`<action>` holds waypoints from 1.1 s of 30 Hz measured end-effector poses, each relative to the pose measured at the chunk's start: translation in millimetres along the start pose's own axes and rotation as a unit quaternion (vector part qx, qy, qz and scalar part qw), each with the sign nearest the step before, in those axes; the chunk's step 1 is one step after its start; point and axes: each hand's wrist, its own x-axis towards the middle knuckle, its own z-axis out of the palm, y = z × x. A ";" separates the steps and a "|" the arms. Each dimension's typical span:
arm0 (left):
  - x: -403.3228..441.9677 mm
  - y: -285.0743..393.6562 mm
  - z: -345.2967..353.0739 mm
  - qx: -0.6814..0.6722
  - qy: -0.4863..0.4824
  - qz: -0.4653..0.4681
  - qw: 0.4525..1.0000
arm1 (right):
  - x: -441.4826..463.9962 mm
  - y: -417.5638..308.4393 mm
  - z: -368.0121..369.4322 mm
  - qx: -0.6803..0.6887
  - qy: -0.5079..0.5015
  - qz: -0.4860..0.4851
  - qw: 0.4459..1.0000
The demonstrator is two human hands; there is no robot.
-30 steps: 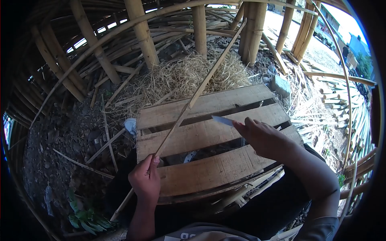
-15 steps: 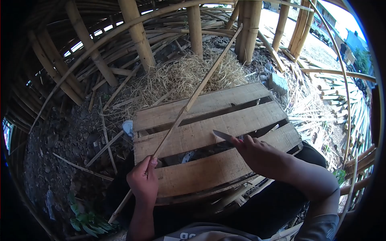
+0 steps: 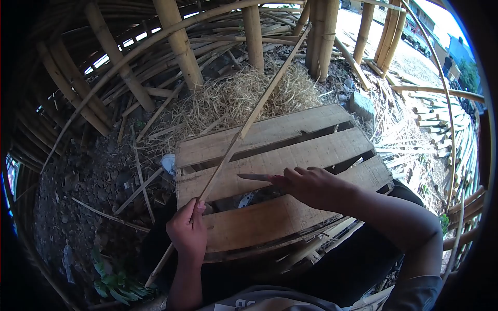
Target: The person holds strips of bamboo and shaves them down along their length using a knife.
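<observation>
My left hand point(image 3: 188, 230) grips a long bamboo strip point(image 3: 258, 107) near its lower part, thumb pressed on top. The strip slants from beside my lap across the slatted wooden crate point(image 3: 290, 160) to the far bamboo posts. In my right hand point(image 3: 311, 187) is a knife point(image 3: 254, 177), its blade pointing left over the crate's middle slat. A gap separates the blade tip from the strip. The knife's handle is mostly hidden by my fingers.
A heap of pale shavings point(image 3: 244, 96) lies behind the crate. Bamboo posts point(image 3: 179, 46) stand beyond it. A grey block point(image 3: 361, 105) sits at the crate's far right, with stacked bamboo poles point(image 3: 441, 129) farther right. Green leaves point(image 3: 116, 280) are at lower left.
My right hand has moved left with the knife, bringing the blade closer to the bamboo strip. The left hand keeps its grip, and the view has shifted slightly.
</observation>
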 end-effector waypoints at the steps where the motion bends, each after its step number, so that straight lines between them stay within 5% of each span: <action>1: 0.0 -2.6 1.0 -0.008 0.006 0.010 1.000 | 1.2 2.0 7.0 -0.007 -0.006 -0.037 0.999; 2: -0.5 -4.2 1.5 -0.016 0.013 0.020 1.000 | 1.0 6.3 14.6 -0.006 -0.007 -0.037 0.999; 4: -0.6 -1.4 0.3 -0.006 0.007 0.015 1.000 | -0.8 21.1 24.5 -0.114 -0.119 0.166 0.972; 10: -0.3 0.1 -2.0 0.017 -0.004 0.013 1.000 | 20.4 38.7 34.2 0.054 0.053 0.040 0.996; 15: 3.1 1.8 0.1 0.017 0.013 0.020 1.000 | 49.5 39.3 72.2 -0.107 0.093 0.003 0.990; 18: 3.1 5.0 -2.9 0.038 -0.009 -0.010 0.999 | 62.5 65.2 81.8 -0.071 0.044 -0.028 0.996; 22: 2.3 1.8 -1.0 0.045 0.010 0.008 0.999 | 68.5 129.4 100.2 -0.037 -0.163 0.167 0.972; 26: 3.9 1.5 -1.3 0.041 0.006 0.004 0.999 | 44.3 131.0 56.1 0.066 -0.113 0.168 0.977; 28: 4.3 3.7 -2.7 0.042 -0.015 -0.007 0.999 | 25.7 121.9 48.6 0.194 -0.022 0.256 0.947; 33: 7.6 6.5 -21.5 0.058 -0.077 0.001 0.995 | -17.2 102.4 -1.0 0.239 -0.046 0.381 0.892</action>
